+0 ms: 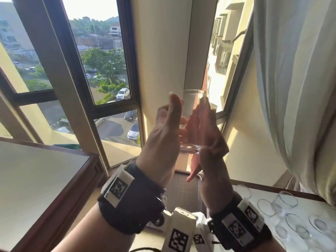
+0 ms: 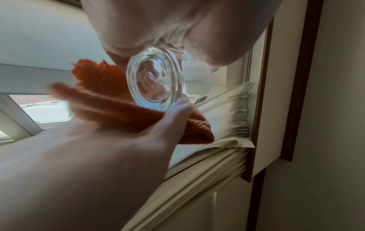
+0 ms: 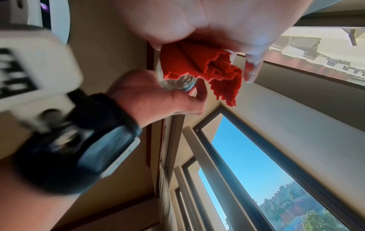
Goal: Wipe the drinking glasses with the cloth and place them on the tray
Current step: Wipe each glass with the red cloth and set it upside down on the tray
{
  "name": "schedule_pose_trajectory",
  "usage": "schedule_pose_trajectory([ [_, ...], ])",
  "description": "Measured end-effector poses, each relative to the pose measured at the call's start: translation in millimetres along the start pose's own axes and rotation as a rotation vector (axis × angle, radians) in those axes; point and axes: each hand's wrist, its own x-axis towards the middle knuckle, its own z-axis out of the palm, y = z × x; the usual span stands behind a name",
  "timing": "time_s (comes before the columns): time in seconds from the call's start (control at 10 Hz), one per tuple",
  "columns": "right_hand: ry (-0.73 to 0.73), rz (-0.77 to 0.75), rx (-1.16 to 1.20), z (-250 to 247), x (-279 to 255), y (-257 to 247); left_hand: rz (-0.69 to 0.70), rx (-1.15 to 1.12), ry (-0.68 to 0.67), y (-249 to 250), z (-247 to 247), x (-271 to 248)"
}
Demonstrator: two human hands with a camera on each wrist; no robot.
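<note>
My left hand [image 1: 161, 131] grips the glass [image 1: 190, 122]; my right hand [image 1: 209, 160] presses the cloth [image 1: 203, 124] against it. I should rotate slowly, keeping firm base support.

A glass [image 1: 192, 122] is held up between two raised hands, the left hand [image 1: 163, 135] on its left side and the right hand [image 1: 212, 160] with a cloth [image 1: 205, 128] on its right. Behind them stands a window [image 1: 101, 57]; a curtain [image 1: 294, 88] hangs at right. More glasses [image 1: 287, 211] sit on a table [image 1: 309, 202] at lower right, below the right wrist.
</note>
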Motion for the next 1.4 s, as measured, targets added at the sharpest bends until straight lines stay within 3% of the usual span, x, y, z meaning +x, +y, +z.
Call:
schedule_pose_trajectory([
  [0.1,0.005,-0.052,0.135,-6.9,12.1,-9.9,0.041,0.036,-0.019,-8.4,9.4,-9.5],
  [0.2,0.048,-0.117,0.0,-4.8,20.1,-18.2,0.01,0.052,-0.015,-13.5,13.7,-9.5],
  [0.3,-0.164,-0.324,-0.126,1.6,6.4,-16.1,-0.041,-0.037,0.016,-8.8,7.1,-1.7],
  [0.4,-0.228,-0.333,-0.171,2.1,-3.5,11.2,-0.069,-0.078,0.077,2.8,0.9,5.2],
  [0.5,-0.086,-0.015,0.015,-0.2,-6.9,3.3,-0.055,0.018,0.049,3.8,2.0,3.1],
  [0.6,0.033,0.086,0.12,-6.5,6.3,-10.8,-0.013,0.099,0.004,-5.4,10.3,-7.4],
  [0.7,-0.007,-0.162,0.141,-14.2,22.7,-19.9,-0.019,0.132,-0.053,-7.9,17.8,-15.5],
  [0.9,-0.103,0.017,-0.023,-1.5,2.4,-9.9,-0.043,0.06,-0.002,1.9,3.4,1.4],
  [1.0,-0.136,0.028,-0.04,-2.5,5.2,11.6,-0.028,0.066,0.001,4.6,1.6,3.7],
  [1.2,0.007,-0.246,-0.067,-10.8,30.8,-11.1,0.048,0.08,-0.056,-8.9,18.3,-5.6],
  [1.3,-0.064,-0.333,-0.261,-2.1,28.8,-23.1,0.011,0.048,-0.022,-12.4,16.3,4.0],
  [1.4,-0.17,-0.381,-0.288,2.2,15.2,-2.2,0.01,-0.042,-0.001,-6.2,6.7,14.5],
])
